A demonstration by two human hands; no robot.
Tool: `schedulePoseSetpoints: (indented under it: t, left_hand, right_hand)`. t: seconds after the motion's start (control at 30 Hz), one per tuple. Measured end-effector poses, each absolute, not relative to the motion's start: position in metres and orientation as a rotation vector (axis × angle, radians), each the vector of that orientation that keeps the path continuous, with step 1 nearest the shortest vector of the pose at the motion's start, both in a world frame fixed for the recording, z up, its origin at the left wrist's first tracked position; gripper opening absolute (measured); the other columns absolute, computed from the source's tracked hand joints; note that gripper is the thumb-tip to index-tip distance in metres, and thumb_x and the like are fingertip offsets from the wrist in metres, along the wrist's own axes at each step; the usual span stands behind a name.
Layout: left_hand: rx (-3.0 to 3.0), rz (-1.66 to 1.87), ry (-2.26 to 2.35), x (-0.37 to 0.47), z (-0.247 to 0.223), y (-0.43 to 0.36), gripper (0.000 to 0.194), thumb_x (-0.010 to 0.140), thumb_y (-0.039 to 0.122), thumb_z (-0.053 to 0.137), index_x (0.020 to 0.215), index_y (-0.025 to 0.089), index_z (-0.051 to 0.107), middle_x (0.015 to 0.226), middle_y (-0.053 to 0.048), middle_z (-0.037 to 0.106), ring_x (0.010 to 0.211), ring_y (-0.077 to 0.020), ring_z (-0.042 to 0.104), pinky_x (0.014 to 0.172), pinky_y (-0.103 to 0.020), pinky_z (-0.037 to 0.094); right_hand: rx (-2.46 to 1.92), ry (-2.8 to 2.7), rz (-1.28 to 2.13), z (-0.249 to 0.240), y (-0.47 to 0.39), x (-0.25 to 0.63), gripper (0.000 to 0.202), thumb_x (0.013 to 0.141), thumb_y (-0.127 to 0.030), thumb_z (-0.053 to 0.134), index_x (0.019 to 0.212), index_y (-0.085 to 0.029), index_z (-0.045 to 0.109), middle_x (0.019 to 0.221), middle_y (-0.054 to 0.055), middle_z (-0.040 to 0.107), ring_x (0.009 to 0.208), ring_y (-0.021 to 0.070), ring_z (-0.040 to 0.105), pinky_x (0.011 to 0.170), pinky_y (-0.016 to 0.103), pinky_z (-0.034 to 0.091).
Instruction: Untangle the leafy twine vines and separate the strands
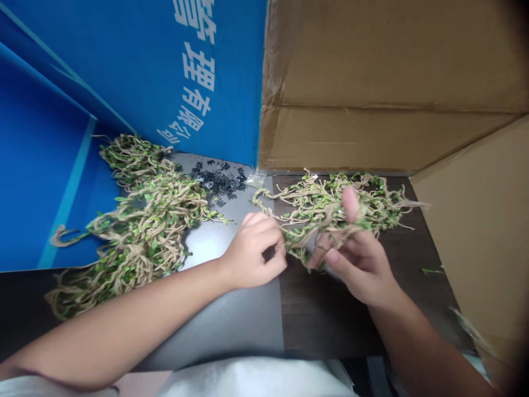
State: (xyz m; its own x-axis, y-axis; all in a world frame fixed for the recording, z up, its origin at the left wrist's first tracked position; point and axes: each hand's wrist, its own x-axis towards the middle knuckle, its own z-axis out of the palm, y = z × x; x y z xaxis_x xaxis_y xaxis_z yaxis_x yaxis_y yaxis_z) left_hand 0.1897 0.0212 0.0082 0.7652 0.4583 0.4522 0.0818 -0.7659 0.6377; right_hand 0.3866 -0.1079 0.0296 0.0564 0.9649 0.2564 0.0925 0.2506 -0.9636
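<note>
My left hand (258,251) is closed in a pinch near the middle of the table, on one end of a leafy twine strand (295,251). To its right, my right hand (355,259) is wrapped loosely round the same strand, thumb and one finger raised, with slight blur. Behind my right hand lies a pile of twine strands with green leaves (376,198). A larger heap of the same leafy twine (140,242) spreads out left of my left hand, partly behind my left forearm.
Small black pieces (221,179) lie scattered at the back of the grey table part (231,325). A blue panel with white characters (206,82) stands at the back left, cardboard (351,138) at the back and right.
</note>
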Motion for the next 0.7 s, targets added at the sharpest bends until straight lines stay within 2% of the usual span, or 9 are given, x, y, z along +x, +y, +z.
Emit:
schedulePoseSetpoints:
  t: [0.1,0.17,0.27,0.37,0.53,0.7]
  left_hand:
    - [2.337,0.826,0.399,0.189,0.008,0.021,0.013,0.081,0.011,0.058,0.070,0.017,0.053,0.072,-0.001,0.055,0.077,-0.0159,0.047,0.078,-0.035,0.036]
    - [2.334,0.833,0.399,0.189,0.008,0.021,0.015,0.082,0.012,0.057,0.069,0.017,0.052,0.071,-0.001,0.055,0.076,-0.0157,0.046,0.078,-0.035,0.036]
    - [2.323,0.845,0.391,0.190,0.007,0.021,0.016,0.083,0.013,0.057,0.069,0.017,0.051,0.071,-0.001,0.055,0.075,-0.0158,0.046,0.077,-0.035,0.037]
    - [2.301,0.862,0.367,0.190,0.007,0.021,0.016,0.083,0.014,0.056,0.069,0.018,0.050,0.071,-0.002,0.057,0.074,-0.0157,0.048,0.077,-0.035,0.039]
    - [2.282,0.879,0.331,0.189,0.008,0.021,0.017,0.082,0.014,0.056,0.067,0.018,0.048,0.071,-0.002,0.058,0.073,-0.0154,0.049,0.075,-0.034,0.041]
    - [2.232,0.964,0.231,0.189,0.011,0.022,0.014,0.081,0.013,0.056,0.070,0.018,0.049,0.072,-0.002,0.059,0.072,-0.0145,0.051,0.073,-0.032,0.042]
  right_hand:
    - [-1.111,-1.183,0.734,0.030,-0.106,0.383,0.064,0.109,-0.037,0.057,0.166,-0.038,0.028,0.081,0.002,0.072,0.067,0.0223,0.069,0.057,0.035,0.054]
    - [-1.151,-1.098,0.560,0.032,-0.103,0.381,0.064,0.109,-0.039,0.055,0.166,-0.039,0.026,0.075,0.002,0.068,0.066,0.0247,0.067,0.055,0.037,0.051]
    - [-1.220,-1.049,0.392,0.034,-0.098,0.381,0.052,0.110,-0.040,0.046,0.162,-0.036,0.039,0.071,0.004,0.064,0.063,0.0258,0.062,0.055,0.040,0.045]
    - [-1.271,-1.013,0.273,0.037,-0.096,0.383,0.045,0.112,-0.040,0.038,0.154,-0.034,0.051,0.076,0.007,0.062,0.066,0.0258,0.059,0.057,0.039,0.042]
    - [-1.085,-0.808,0.261,0.041,-0.094,0.393,0.034,0.110,-0.036,0.047,0.138,-0.035,0.066,0.094,0.007,0.064,0.073,0.0219,0.056,0.064,0.037,0.047]
    - [-1.034,-0.639,0.190,0.041,-0.087,0.406,0.038,0.108,-0.050,0.053,0.117,-0.023,0.078,0.082,0.006,0.063,0.065,0.0181,0.053,0.058,0.033,0.046]
